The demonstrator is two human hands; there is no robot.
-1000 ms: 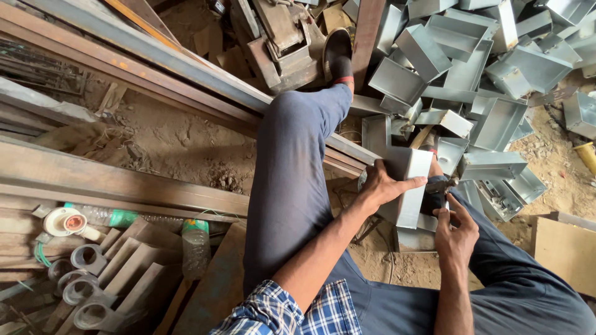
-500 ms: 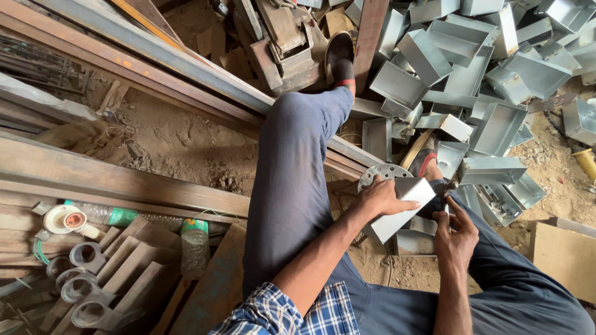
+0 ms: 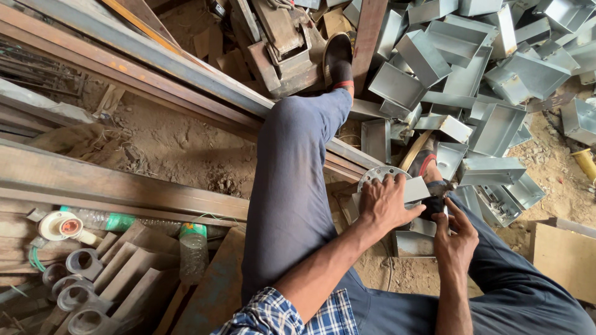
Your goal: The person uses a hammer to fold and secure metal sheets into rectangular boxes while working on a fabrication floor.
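Pressing a grey metal box (image 3: 415, 188) on the round plate (image 3: 377, 175), left hand (image 3: 385, 201) spread; right hand (image 3: 456, 234) clamped on a dark tool (image 3: 433, 205); many boxes (image 3: 496, 93) piled beyond, work midway by my judgement

Open room lay to the left of the raised grey-trousered leg (image 3: 292, 186), over a bare patch of sandy ground (image 3: 180, 149) between long rusty steel beams (image 3: 112, 186). To the right, a heap of open grey sheet-metal boxes (image 3: 472, 80) crowded close around both hands, blocking any sideways reach. The left hand (image 3: 385, 201) and right hand (image 3: 456, 232) worked in a narrow gap between the two legs. Plastic bottles (image 3: 192, 248) and short pipe pieces (image 3: 81, 267) cluttered the lower left.
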